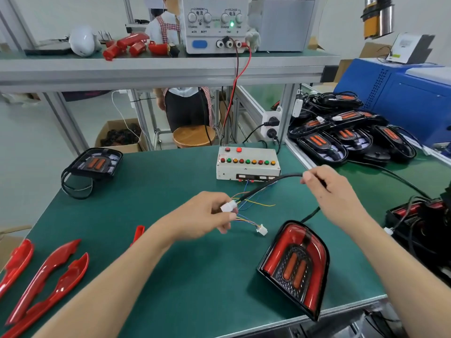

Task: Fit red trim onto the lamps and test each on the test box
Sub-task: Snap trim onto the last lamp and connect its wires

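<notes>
Nearest to me, my two forearms reach out over the green worktop point(195, 276). My left hand point(207, 215) pinches a white connector point(229, 206) between thumb and fingertips, with thin coloured wires point(253, 203) fanning out from it. My right hand point(334, 189) is raised a little, fingers curled round the black cable point(280, 180) that runs down into those wires. A second white plug point(262, 230) lies loose on the mat just beside the left hand.

The lamp with red trim point(294, 267) lies face up near the worktop's front right edge, below my right wrist. The test box point(247, 162) sits behind both hands at the back of the mat, its row of red, green and amber buttons facing me; the held cable crosses in front of its socket strip. Loose red trim pieces point(48, 276) lie at the front left. Another lamp point(96, 164) rests at the far left corner with its cable coiled beneath. A pile of dark lamps point(346, 135) fills the side bench on the right. On the shelf above stands a power supply point(216, 23), its red and black leads point(234, 81) dropping towards the box.
</notes>
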A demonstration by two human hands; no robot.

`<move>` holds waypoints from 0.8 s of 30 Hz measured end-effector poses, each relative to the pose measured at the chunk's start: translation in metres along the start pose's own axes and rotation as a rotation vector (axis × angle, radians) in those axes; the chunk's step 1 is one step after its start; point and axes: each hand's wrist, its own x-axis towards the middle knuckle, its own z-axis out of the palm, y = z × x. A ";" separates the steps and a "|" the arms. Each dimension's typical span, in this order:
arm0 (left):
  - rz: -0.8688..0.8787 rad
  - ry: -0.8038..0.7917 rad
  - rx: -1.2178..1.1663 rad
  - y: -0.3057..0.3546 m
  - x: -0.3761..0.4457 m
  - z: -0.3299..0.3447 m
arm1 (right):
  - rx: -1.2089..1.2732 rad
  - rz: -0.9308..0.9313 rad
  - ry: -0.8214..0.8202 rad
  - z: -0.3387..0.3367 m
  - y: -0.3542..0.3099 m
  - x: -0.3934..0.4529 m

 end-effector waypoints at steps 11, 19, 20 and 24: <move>0.064 0.010 -0.192 0.026 0.020 0.022 | -0.537 -0.760 -0.038 0.049 -0.030 -0.006; 0.143 0.316 0.581 0.000 0.040 0.046 | -0.445 -0.382 -0.143 0.034 0.000 0.011; 0.205 0.235 0.774 -0.004 0.044 0.054 | -0.460 -0.358 -0.165 0.034 0.001 0.011; 0.234 0.092 1.001 -0.005 0.060 0.076 | -0.462 -0.308 -0.232 0.039 0.000 0.013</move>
